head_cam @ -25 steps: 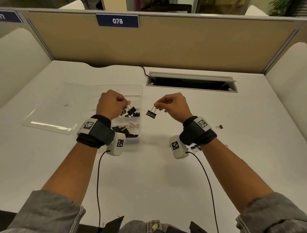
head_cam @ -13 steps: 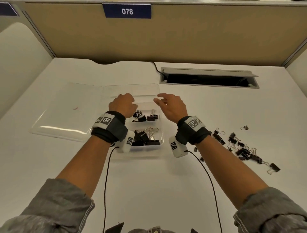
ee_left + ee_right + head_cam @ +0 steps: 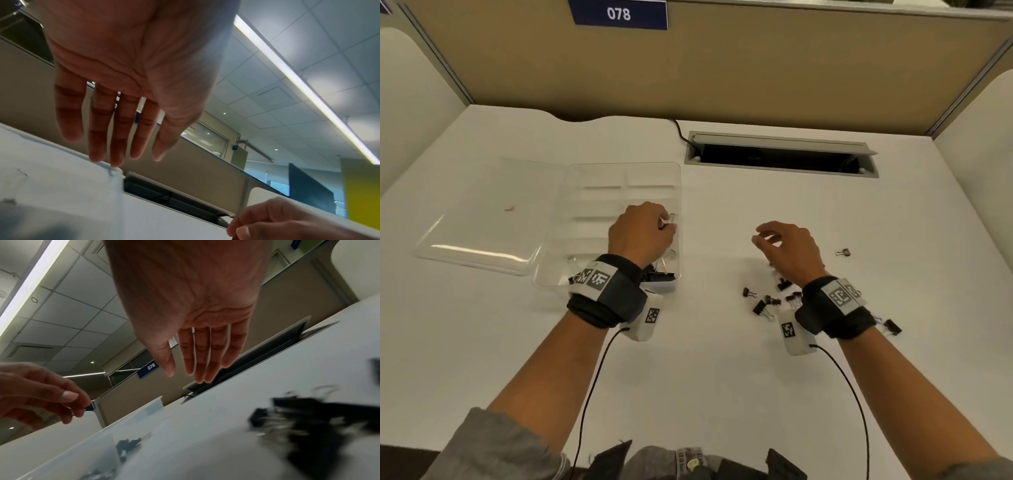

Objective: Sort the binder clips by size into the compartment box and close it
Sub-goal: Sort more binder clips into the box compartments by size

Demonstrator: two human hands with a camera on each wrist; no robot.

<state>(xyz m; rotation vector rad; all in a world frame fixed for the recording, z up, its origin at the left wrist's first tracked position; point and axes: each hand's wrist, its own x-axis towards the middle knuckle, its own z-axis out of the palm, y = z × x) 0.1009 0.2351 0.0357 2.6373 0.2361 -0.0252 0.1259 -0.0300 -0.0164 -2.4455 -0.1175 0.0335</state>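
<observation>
The left hand [image 3: 640, 233] hangs over the clear box [image 3: 592, 178], and I cannot tell if it holds anything. The right hand [image 3: 787, 250] floats above the loose clips [image 3: 763, 306] on the table [image 3: 688, 377], fingers loose and spread.

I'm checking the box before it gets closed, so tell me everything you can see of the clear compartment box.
The compartment box is shallow clear plastic, split by thin dividers. It lies open on the white table, its lid folded flat to the left. Black binder clips sit in the near compartments; the far ones look empty. The left hand hovers over its right side, pinching a small clip; whether it touches the box is unclear.
</observation>
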